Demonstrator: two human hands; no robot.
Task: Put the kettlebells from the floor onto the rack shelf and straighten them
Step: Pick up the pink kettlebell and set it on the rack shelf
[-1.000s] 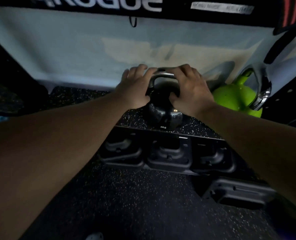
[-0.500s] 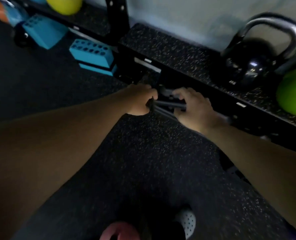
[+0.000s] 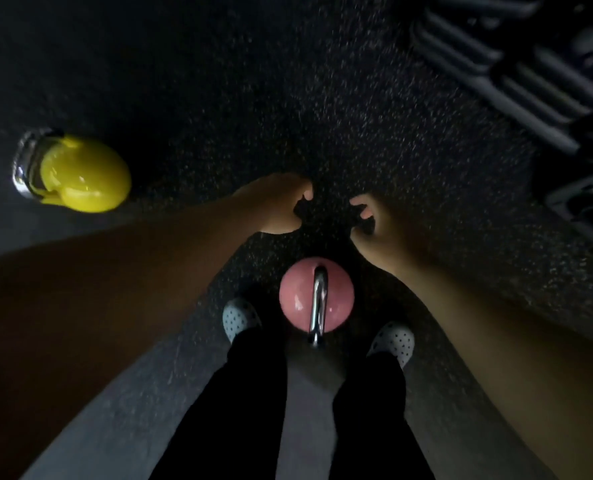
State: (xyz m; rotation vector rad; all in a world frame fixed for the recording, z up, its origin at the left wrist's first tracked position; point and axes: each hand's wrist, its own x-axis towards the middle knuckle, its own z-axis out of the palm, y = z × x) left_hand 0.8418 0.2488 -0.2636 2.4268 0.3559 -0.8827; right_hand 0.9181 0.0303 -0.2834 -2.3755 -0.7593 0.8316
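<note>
Both hands half-curled (each grip empty), left hand (image 3: 274,206), right hand (image 3: 380,225), above pink kettlebell (image 3: 316,294)

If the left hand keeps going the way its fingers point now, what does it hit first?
The left hand curls toward the right hand, so it would probably meet those fingers first. Only bare speckled floor shows in the gap between them; depth is unclear.
</note>
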